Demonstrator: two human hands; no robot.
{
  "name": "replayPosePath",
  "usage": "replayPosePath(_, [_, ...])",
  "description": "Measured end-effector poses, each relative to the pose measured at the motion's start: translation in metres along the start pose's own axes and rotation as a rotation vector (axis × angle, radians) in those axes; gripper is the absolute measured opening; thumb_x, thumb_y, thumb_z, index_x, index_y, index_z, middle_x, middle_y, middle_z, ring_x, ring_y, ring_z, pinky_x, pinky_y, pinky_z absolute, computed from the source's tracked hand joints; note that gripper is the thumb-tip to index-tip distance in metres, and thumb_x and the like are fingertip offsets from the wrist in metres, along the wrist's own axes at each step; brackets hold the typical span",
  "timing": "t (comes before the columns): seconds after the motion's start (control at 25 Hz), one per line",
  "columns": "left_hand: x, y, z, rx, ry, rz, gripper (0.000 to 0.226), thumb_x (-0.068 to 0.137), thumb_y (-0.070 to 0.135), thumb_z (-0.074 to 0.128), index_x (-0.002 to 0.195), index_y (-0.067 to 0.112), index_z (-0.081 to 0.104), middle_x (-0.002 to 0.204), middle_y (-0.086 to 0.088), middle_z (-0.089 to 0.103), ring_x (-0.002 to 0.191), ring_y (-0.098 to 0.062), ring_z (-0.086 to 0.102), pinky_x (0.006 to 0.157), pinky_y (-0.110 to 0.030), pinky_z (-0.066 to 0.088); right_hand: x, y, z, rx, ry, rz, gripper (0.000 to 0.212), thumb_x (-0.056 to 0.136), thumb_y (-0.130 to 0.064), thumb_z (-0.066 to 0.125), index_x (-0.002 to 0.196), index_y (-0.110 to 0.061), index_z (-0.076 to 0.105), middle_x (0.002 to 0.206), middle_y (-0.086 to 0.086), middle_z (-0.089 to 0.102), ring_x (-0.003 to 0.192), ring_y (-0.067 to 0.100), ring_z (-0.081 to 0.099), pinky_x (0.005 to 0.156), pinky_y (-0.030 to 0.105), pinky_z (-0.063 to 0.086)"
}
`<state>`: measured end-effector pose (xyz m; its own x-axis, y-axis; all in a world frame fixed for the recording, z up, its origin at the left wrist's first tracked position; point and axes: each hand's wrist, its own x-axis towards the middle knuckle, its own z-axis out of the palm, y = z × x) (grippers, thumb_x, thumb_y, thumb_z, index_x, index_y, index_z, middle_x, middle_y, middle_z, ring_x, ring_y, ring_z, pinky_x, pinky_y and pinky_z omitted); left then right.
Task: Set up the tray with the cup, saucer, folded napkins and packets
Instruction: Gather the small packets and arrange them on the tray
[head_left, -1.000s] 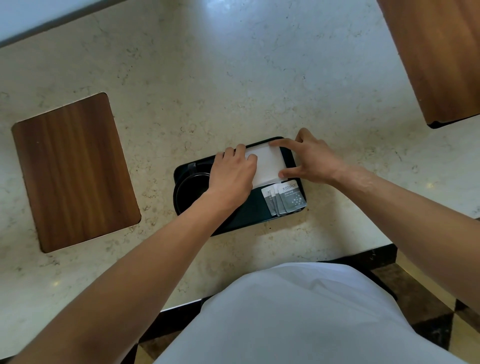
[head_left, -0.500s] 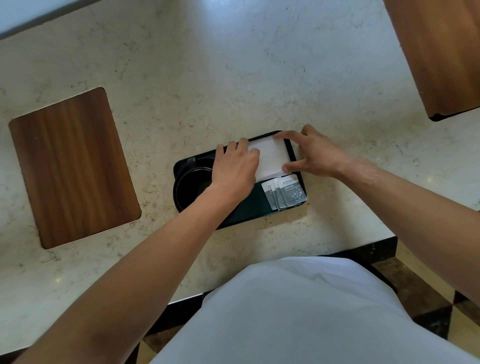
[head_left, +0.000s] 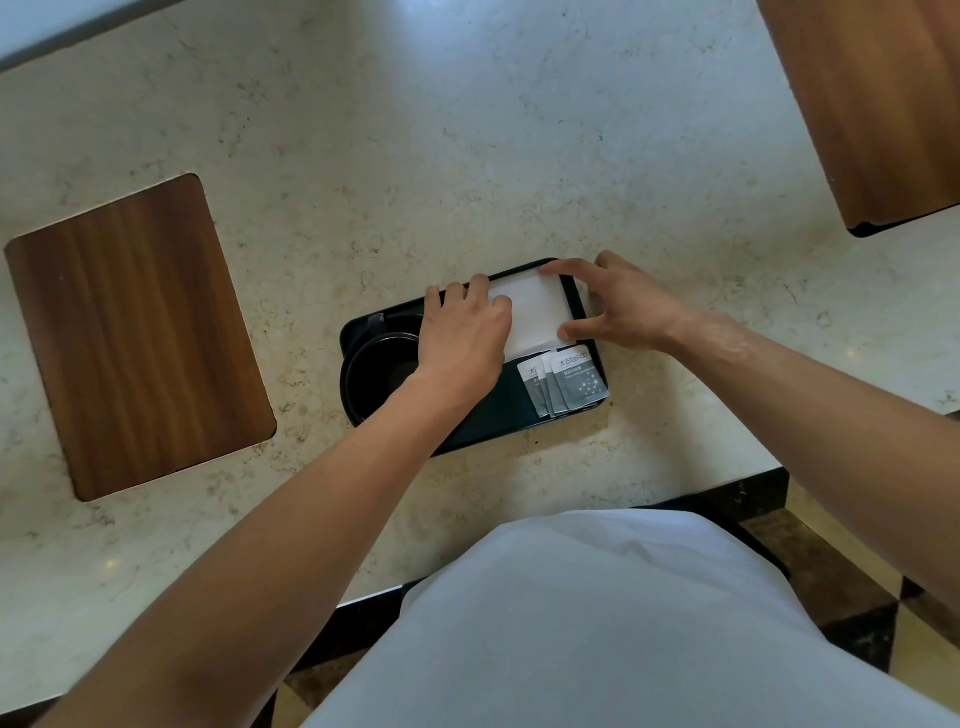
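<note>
Napkins (head_left: 535, 312), white, folded, lying flat in the far right part of my black tray (head_left: 483, 421), long axis running left to right. My left hand (head_left: 462, 338) presses its closed fingers on their left edge; my right hand (head_left: 618, 306) brackets the right edge, forefinger and thumb spread. Packets (head_left: 569, 382), grey, fanned just below, top one printed "taikoo".

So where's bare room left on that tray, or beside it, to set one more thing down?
On the tray, only the dark strip along its near edge, left of the packets, is bare. The far right is crowded: napkin under the left hand and right hand, cup at left. The marble counter beyond the tray, between both wooden boards, lies open.
</note>
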<state>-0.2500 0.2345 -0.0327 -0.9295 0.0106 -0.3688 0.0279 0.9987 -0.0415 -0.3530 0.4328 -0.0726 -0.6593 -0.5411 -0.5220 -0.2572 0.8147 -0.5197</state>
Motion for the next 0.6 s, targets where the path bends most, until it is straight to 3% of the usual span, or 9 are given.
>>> replayPosePath(0.28, [-0.004, 0.000, -0.005, -0.059, 0.056, -0.002, 0.040, 0.086, 0.013, 0.067, 0.126, 0.011, 0.058, 0.131, -0.014, 0.054, 0.114, -0.035, 0.056, 0.117, -0.058, 0.027, -0.011, -0.001, 0.002, 0.043, 0.031, -0.023, 0.072, 0.086, -0.051, 0.074, 0.146, -0.058, 0.034, 0.104, -0.006, 0.046, 0.092, 0.008, 0.052, 0.084, 0.027, 0.046])
replayPosePath(0.36, [-0.009, 0.001, -0.007, -0.134, 0.177, -0.006, 0.036, 0.083, 0.006, 0.068, 0.119, 0.006, 0.064, 0.123, -0.016, 0.060, 0.105, -0.036, 0.060, 0.108, -0.053, 0.039, -0.021, -0.001, 0.003, 0.079, 0.119, -0.047, 0.066, 0.089, -0.050, 0.070, 0.146, -0.055, 0.038, 0.098, -0.012, 0.045, 0.086, 0.000, 0.049, 0.077, 0.020, 0.042])
replayPosePath(0.48, [-0.025, 0.012, -0.003, -0.365, 0.367, 0.069, 0.027, 0.079, -0.006, 0.069, 0.106, -0.003, 0.071, 0.106, -0.020, 0.067, 0.090, -0.036, 0.063, 0.082, -0.045, 0.054, -0.039, -0.001, 0.008, 0.098, 0.302, -0.057, 0.047, 0.094, -0.036, 0.069, 0.138, -0.037, 0.056, 0.089, -0.009, 0.051, 0.078, -0.001, 0.048, 0.072, 0.018, 0.038])
replayPosePath(0.6, [-0.047, 0.030, 0.009, -0.482, 0.325, 0.186, 0.028, 0.081, -0.009, 0.070, 0.109, -0.005, 0.070, 0.108, -0.020, 0.067, 0.094, -0.036, 0.064, 0.073, -0.047, 0.058, -0.060, -0.008, 0.022, 0.064, 0.355, -0.065, 0.028, 0.094, -0.023, 0.071, 0.122, -0.022, 0.070, 0.087, -0.006, 0.057, 0.073, -0.003, 0.047, 0.073, 0.018, 0.039])
